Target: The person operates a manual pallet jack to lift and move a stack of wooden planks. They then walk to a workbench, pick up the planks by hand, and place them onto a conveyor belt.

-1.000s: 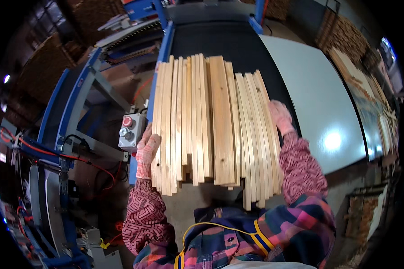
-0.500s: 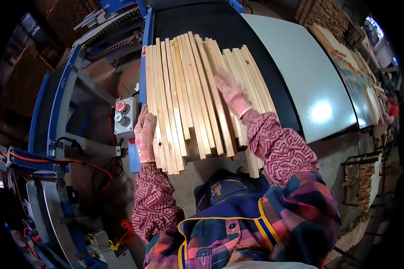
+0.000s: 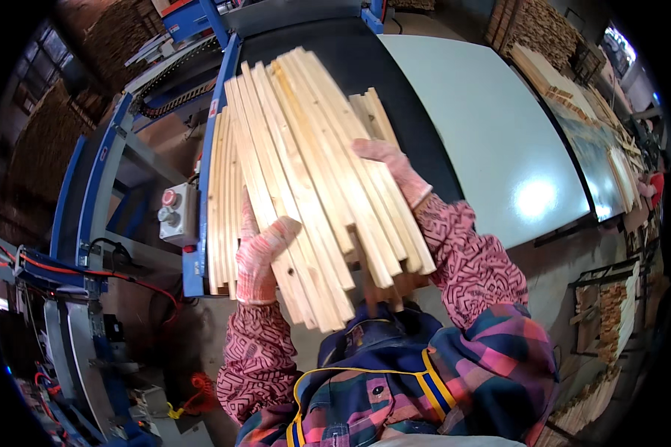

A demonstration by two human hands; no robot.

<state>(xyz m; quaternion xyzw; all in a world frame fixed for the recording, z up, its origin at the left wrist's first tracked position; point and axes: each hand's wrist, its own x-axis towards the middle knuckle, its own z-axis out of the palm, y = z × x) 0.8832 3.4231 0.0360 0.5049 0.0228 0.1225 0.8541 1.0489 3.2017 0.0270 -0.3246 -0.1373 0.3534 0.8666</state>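
Observation:
A bundle of pale wooden strips (image 3: 313,164) lies slantwise between my two gloved hands, its near ends over the front edge of the black belt (image 3: 317,33). My left hand (image 3: 262,257) grips the bundle's left side, the thumb on top and the fingers partly hidden beneath. On the opposite side my right hand (image 3: 397,170) clasps the strips, its thumb side over the top and its other fingers out of sight. More loose strips (image 3: 221,201) rest on the belt left of the bundle, and a few others (image 3: 375,115) show behind its right side.
A grey control box (image 3: 178,214) with a red button is mounted at the left, beside the blue frame (image 3: 195,272). To the right of the belt is a glossy pale panel (image 3: 492,134). Stacked wood (image 3: 533,33) stands in the far right background.
Both hands have closed on the middle strips, and the bundle has turned with its far ends leftward. My left hand's thumb has come over the top. Some strips now sit apart at the left.

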